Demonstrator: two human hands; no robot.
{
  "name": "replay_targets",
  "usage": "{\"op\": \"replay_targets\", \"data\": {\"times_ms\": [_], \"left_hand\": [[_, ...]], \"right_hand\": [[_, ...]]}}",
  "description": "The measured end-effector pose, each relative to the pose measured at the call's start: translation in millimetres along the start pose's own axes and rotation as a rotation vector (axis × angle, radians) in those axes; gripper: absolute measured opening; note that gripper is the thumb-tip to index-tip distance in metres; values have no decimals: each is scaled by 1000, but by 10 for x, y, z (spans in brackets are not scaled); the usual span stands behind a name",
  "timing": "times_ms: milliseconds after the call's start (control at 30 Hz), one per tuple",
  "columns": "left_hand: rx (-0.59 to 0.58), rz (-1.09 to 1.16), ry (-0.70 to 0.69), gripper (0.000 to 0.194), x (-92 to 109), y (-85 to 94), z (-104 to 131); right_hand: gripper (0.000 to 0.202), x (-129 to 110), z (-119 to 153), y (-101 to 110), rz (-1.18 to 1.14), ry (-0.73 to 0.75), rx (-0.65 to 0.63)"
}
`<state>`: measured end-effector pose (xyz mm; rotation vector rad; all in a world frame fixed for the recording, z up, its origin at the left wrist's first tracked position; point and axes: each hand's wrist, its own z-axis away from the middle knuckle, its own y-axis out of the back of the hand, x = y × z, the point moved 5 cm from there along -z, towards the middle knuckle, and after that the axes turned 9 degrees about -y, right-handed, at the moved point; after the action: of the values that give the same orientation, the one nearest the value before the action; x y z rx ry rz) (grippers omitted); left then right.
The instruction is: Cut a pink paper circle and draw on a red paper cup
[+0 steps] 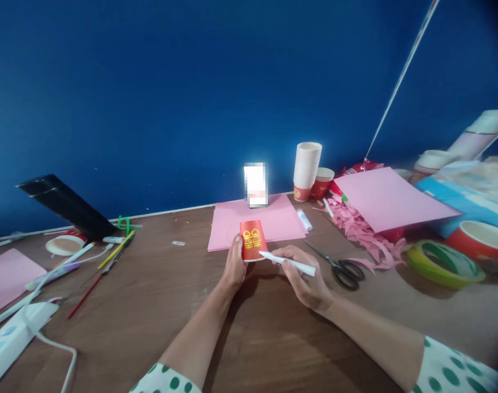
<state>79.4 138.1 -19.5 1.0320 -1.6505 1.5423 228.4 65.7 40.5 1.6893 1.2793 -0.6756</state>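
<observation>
My left hand (pixel 235 266) is closed round the left side of a red paper cup (pixel 253 228), which bears yellow double characters and a heart-like pattern. The cup is upside up or down; I cannot tell which. A white pen (pixel 296 264) is gripped in my right hand (pixel 304 284), its tip at the lower right of the yellow print. Whether the tip touches the cup is not clear. Beyond the cup lie pink paper sheets (pixel 224 226). Black-handled scissors (pixel 345 271) rest on the table to the right of my right hand.
A bright phone-like screen (pixel 256 184) stands at the back. Stacked paper cups (pixel 307 169), pink paper shreds (pixel 355 224) and a yellow-green tape roll (pixel 445 265) are on the right. At left are brushes (pixel 97 278), a black cylinder (pixel 69 207) and a power strip (pixel 22 338) with its cable.
</observation>
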Motion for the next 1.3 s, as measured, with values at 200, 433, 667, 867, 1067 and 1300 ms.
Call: {"op": "replay_targets", "data": {"times_ms": [200,433,667,867,1067,1300], "left_hand": [[-31,58,3,31,13,-7,17],[-24,59,8,31,26,-19,22],[-40,35,-23,28,43,-30,23],[-47,2,1,29,28,-14,23],[-36,14,-13,31,20,-15,15],[-33,-5,-8,33,42,-26,25]], "right_hand": [[21,-2,3,10,8,10,12],[19,-20,-3,17,5,16,27],[20,42,3,-6,6,-18,9],[22,2,-12,-4,24,-25,14],[22,-30,-13,0,19,7,10],[21,32,-7,-2,-33,-73,13]]}}
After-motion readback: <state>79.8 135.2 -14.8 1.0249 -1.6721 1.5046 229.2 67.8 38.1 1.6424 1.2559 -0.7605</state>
